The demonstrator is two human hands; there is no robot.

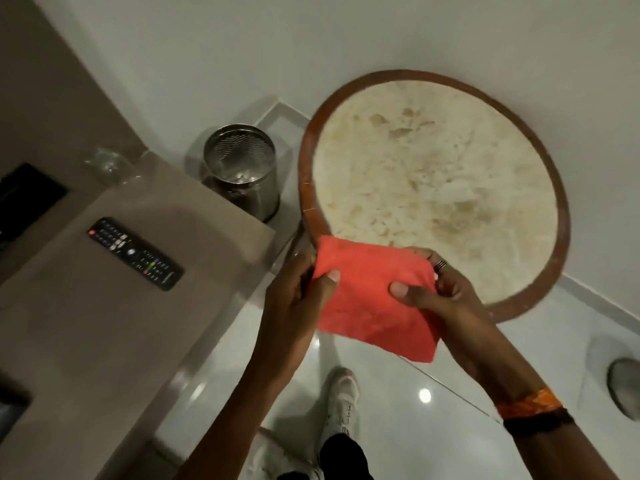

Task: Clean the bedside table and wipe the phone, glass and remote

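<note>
A folded red cloth [370, 299] hangs in the air between my two hands, over the floor in front of the round table. My left hand [301, 289] pinches its left edge with thumb on top. My right hand [436, 292] pinches its right side, a ring on one finger. A black remote [135, 252] lies flat on the brown bedside table [104, 323] to the left. A clear glass [107, 164] stands at the back of that table, blurred. A dark flat thing [10, 407], perhaps the phone, shows at the table's left edge.
A round table with a wooden rim [304, 188] and pale stone top stands right of the bedside table. A steel mesh bin [242, 168] sits on the floor between them. A black panel [27, 195] lies at far left. My white shoe [341, 400] is on the glossy tiles.
</note>
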